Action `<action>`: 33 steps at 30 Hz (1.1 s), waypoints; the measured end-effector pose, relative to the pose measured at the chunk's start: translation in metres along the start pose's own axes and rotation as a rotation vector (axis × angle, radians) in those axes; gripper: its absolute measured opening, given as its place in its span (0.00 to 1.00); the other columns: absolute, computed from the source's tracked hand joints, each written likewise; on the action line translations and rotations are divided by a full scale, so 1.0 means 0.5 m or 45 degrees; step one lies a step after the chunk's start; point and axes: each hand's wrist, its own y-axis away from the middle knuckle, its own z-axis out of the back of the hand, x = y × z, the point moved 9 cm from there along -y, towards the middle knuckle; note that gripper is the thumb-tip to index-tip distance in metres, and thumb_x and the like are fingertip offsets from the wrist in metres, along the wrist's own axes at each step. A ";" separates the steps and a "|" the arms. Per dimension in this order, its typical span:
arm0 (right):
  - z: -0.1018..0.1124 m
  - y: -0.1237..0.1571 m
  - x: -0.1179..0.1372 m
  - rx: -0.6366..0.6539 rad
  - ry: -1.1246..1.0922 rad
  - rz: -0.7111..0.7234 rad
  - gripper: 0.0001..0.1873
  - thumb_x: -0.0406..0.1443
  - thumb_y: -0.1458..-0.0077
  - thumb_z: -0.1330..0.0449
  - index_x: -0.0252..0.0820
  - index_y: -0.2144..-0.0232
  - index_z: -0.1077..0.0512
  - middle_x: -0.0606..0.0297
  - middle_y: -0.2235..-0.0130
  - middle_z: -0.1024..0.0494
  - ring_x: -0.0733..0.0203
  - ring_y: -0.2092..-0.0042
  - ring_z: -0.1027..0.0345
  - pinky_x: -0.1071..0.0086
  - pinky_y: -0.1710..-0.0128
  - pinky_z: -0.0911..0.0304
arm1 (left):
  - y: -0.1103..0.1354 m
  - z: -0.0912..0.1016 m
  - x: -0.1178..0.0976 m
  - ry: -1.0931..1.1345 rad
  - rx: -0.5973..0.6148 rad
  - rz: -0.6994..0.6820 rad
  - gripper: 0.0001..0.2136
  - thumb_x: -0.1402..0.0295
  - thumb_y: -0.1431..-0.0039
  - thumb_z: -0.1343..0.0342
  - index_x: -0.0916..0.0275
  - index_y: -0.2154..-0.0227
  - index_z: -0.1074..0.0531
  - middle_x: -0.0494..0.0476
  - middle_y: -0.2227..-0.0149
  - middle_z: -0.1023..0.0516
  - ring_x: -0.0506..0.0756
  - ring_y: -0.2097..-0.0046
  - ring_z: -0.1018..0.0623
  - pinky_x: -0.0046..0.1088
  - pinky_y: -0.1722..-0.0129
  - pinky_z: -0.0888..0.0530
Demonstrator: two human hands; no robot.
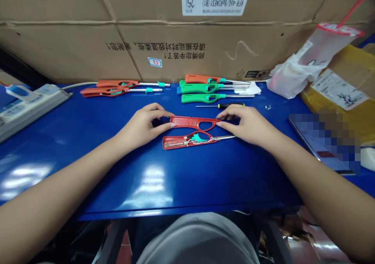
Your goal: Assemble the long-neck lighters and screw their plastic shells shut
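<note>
Both hands hold an empty red lighter casing half, its inner side facing up. My left hand pinches its left end between thumb and fingers. At the right end, near the finger hole, my right hand grips it the same way. Just below, on the blue table, lies the other half of a red gas lighter. A clear fuel tank, thin wires, a teal trigger and a metal tube sit in it. Behind my right fingers is a screwdriver with a yellow and black handle.
Red-orange lighters lie at the back left; several green and orange lighters lie at the back centre. A cardboard box walls off the back. A power strip is left; a bagged drink cup, yellow parcel and flat device are right.
</note>
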 end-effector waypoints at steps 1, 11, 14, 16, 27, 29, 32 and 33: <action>-0.002 -0.001 -0.002 0.006 -0.027 -0.017 0.08 0.39 0.44 0.33 0.42 0.65 0.18 0.59 0.64 0.16 0.55 0.63 0.23 0.61 0.62 0.29 | 0.000 0.000 0.000 0.026 -0.008 0.009 0.22 0.48 0.35 0.39 0.61 0.53 0.17 0.59 0.58 0.21 0.55 0.61 0.22 0.31 0.62 0.26; 0.063 0.018 0.084 -0.350 0.144 0.417 0.05 0.34 0.42 0.32 0.45 0.70 0.22 0.64 0.66 0.14 0.53 0.63 0.21 0.55 0.54 0.33 | 0.009 0.011 -0.057 0.032 0.052 -0.102 0.20 0.52 0.33 0.41 0.61 0.49 0.20 0.58 0.57 0.15 0.56 0.58 0.18 0.31 0.56 0.24; 0.077 0.036 0.116 -0.463 0.236 0.582 0.05 0.32 0.40 0.33 0.46 0.69 0.23 0.65 0.67 0.15 0.54 0.64 0.21 0.54 0.54 0.35 | 0.012 0.011 -0.082 0.059 0.096 -0.186 0.20 0.55 0.26 0.50 0.61 0.45 0.20 0.60 0.52 0.15 0.58 0.52 0.18 0.32 0.51 0.24; 0.078 0.041 0.127 -0.482 0.263 0.635 0.05 0.31 0.39 0.33 0.46 0.68 0.24 0.65 0.66 0.15 0.55 0.64 0.22 0.55 0.54 0.35 | 0.014 0.008 -0.092 0.100 0.143 -0.218 0.19 0.58 0.25 0.51 0.61 0.45 0.21 0.60 0.51 0.15 0.57 0.51 0.17 0.31 0.49 0.23; 0.028 0.039 0.127 0.051 0.141 0.657 0.02 0.35 0.38 0.34 0.46 0.62 0.20 0.67 0.63 0.14 0.57 0.60 0.23 0.56 0.46 0.43 | 0.034 0.032 -0.141 -0.118 0.260 -0.309 0.14 0.59 0.33 0.41 0.64 0.54 0.19 0.60 0.55 0.18 0.57 0.57 0.18 0.30 0.60 0.23; 0.020 0.040 0.126 0.129 0.102 0.641 0.03 0.35 0.38 0.34 0.46 0.61 0.20 0.66 0.62 0.14 0.57 0.59 0.23 0.57 0.46 0.43 | 0.041 0.026 -0.151 -0.169 0.300 -0.344 0.14 0.59 0.31 0.43 0.63 0.54 0.19 0.59 0.56 0.17 0.57 0.58 0.19 0.32 0.57 0.23; 0.008 0.039 0.122 0.227 0.091 0.600 0.04 0.36 0.36 0.34 0.45 0.61 0.19 0.65 0.60 0.14 0.58 0.57 0.24 0.58 0.46 0.43 | 0.047 0.015 -0.155 -0.234 0.318 -0.376 0.15 0.57 0.30 0.46 0.62 0.55 0.19 0.60 0.57 0.17 0.58 0.58 0.19 0.34 0.56 0.24; 0.003 0.039 0.119 0.258 0.098 0.585 0.04 0.37 0.36 0.34 0.45 0.60 0.19 0.65 0.60 0.15 0.58 0.56 0.24 0.58 0.46 0.43 | 0.048 0.011 -0.154 -0.249 0.324 -0.379 0.16 0.56 0.30 0.46 0.61 0.55 0.19 0.60 0.57 0.17 0.59 0.58 0.19 0.35 0.56 0.24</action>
